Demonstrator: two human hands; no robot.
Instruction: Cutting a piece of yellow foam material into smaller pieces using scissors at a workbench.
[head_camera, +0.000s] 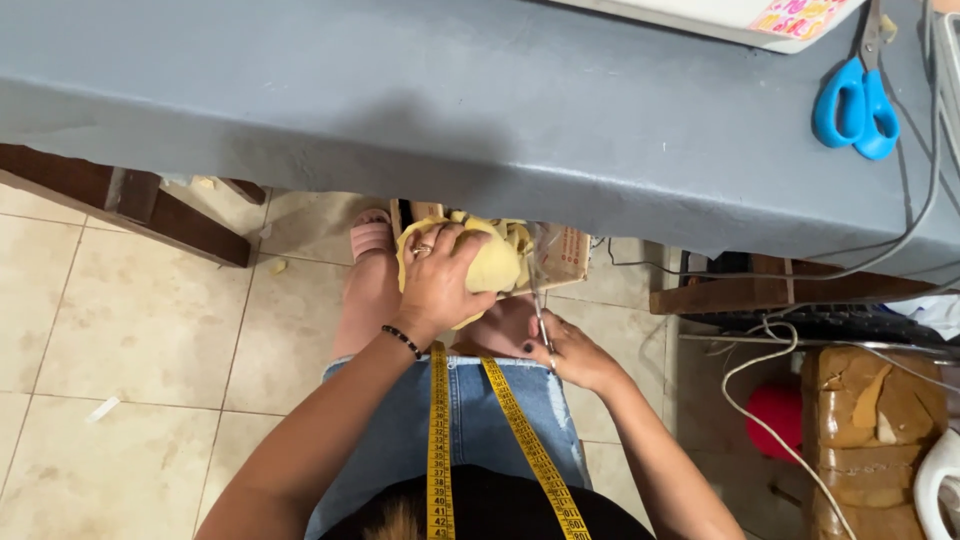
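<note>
**Head view: hands work yellow fabric below the table edge**

Head camera looks down past a grey table (450, 110) to the person's lap. The left hand (440, 280) is closed over a bunched piece of pale yellow fabric (497, 265), fingers wrapped across its top. The right hand (570, 352) pinches a thin metal tool (540, 318) whose tip meets the fabric; its kind is hard to make out. The table edge hides the fabric's far side. A yellow measuring tape (437, 440) hangs over the denim shorts (470, 420). Blue-handled scissors (856, 105) lie on the table, well apart, blades partly cut off.
</note>
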